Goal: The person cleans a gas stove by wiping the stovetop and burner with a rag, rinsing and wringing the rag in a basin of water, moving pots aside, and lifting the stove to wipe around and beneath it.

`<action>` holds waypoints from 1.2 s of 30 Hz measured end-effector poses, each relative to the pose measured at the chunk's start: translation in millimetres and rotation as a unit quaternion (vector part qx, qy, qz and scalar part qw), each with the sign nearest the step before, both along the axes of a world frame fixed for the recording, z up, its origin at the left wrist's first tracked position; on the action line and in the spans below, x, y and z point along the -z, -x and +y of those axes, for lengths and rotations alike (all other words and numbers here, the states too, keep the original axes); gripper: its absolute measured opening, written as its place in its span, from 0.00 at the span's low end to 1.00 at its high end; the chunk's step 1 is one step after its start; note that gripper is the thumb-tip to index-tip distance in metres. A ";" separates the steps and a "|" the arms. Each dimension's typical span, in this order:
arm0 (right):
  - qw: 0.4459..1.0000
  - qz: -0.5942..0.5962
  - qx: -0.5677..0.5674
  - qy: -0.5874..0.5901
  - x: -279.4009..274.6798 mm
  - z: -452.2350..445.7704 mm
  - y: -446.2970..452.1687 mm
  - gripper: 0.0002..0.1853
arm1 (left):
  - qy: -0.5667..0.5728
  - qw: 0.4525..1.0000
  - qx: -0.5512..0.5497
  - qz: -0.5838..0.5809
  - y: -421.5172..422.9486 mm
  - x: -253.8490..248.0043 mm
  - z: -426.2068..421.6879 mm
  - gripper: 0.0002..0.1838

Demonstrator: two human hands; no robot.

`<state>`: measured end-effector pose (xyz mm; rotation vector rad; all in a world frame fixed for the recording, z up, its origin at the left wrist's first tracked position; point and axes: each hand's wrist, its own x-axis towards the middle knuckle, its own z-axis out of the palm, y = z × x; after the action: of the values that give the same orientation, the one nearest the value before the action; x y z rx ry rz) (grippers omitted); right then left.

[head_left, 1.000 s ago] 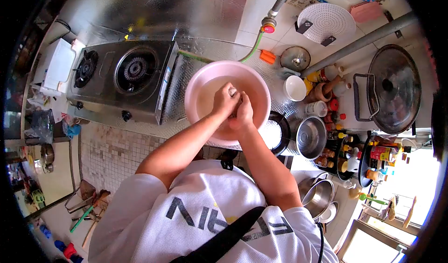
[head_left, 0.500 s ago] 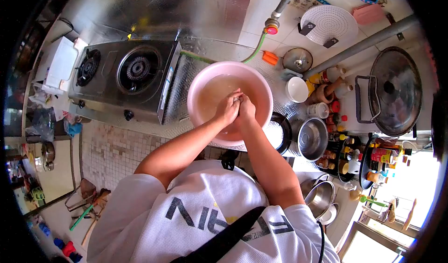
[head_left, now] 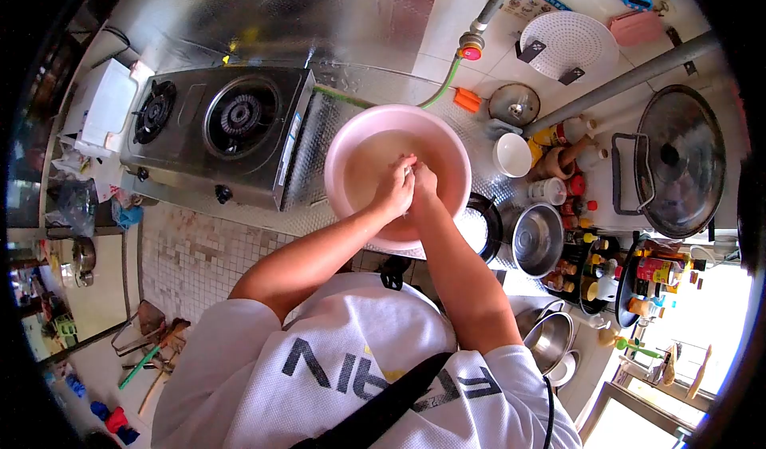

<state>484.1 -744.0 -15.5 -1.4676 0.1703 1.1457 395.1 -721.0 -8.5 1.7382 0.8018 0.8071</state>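
Observation:
A pink basin stands on the metal counter and holds cloudy, pale brown liquid. My left hand and my right hand are pressed together over the basin, inside its rim as seen from above. The fingers of both hands are curled closed against each other. A small pale spot shows between them, too little to name, and whatever lies inside is hidden. Whether the fingertips touch the liquid I cannot tell.
A gas stove is left of the basin. To the right are a white bowl, a steel bowl, a black-rimmed pan and several seasoning bottles. A green hose runs behind the basin; a large lid hangs at right.
My hands stay pressed together over the basin, with a slight shift of the fingers. The whole view has moved a little, so things sit slightly further right.

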 end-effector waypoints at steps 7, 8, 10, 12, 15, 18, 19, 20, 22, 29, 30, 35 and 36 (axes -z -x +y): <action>0.999 0.010 0.045 -0.005 -14.3 6.0 -1.1 0.21 | 0.081 0.995 0.047 0.027 2.9 -22.3 0.6 0.17; 0.999 0.005 0.041 0.016 -21.0 5.7 -1.7 0.21 | 0.067 0.996 0.053 0.021 2.6 -19.4 0.6 0.17; 0.990 0.066 0.101 -0.068 8.7 4.9 -5.9 0.21 | 0.039 0.997 0.065 0.010 1.3 -15.7 2.0 0.17; 0.973 0.127 0.105 -0.163 20.2 3.4 -6.5 0.21 | -0.062 0.992 0.084 0.071 0.0 -34.3 10.3 0.17; 0.924 0.212 0.022 -0.317 -1.4 -6.0 3.8 0.23 | -0.092 0.988 0.084 0.086 -3.1 -44.5 20.7 0.18; 0.946 0.237 0.078 -0.206 -66.6 -14.0 12.6 0.24 | -0.169 0.977 0.085 0.104 0.1 -38.8 41.0 0.22; 0.937 0.269 0.072 -0.212 -68.7 -14.8 13.5 0.24 | -0.228 0.962 0.074 0.133 3.2 -44.1 46.3 0.22; 0.952 0.236 0.066 -0.182 -70.3 -14.9 15.6 0.24 | -0.284 0.943 0.064 0.162 7.1 -49.1 47.7 0.23; 0.977 0.167 0.054 -0.124 -77.2 -12.3 19.0 0.25 | -0.283 0.932 0.108 0.200 8.6 -51.3 45.4 0.26; 0.967 0.129 0.108 -0.190 -62.1 -9.8 23.0 0.23 | -0.195 0.968 0.138 0.077 6.0 -26.4 27.3 0.26; 0.964 0.122 0.112 -0.206 -58.0 -8.3 23.9 0.22 | -0.191 0.969 0.138 0.069 6.5 -24.6 27.0 0.26; 0.962 0.153 0.094 -0.207 -25.3 -5.4 13.1 0.21 | -0.185 0.971 0.142 0.048 7.5 -27.9 28.0 0.28; 0.963 0.152 0.077 -0.208 -22.3 -6.2 11.6 0.20 | -0.186 0.971 0.143 0.047 7.7 -28.8 27.1 0.28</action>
<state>472.5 -750.2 6.8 -0.8898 0.2340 1.1896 387.4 -693.9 20.3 2.1788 0.4606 0.7138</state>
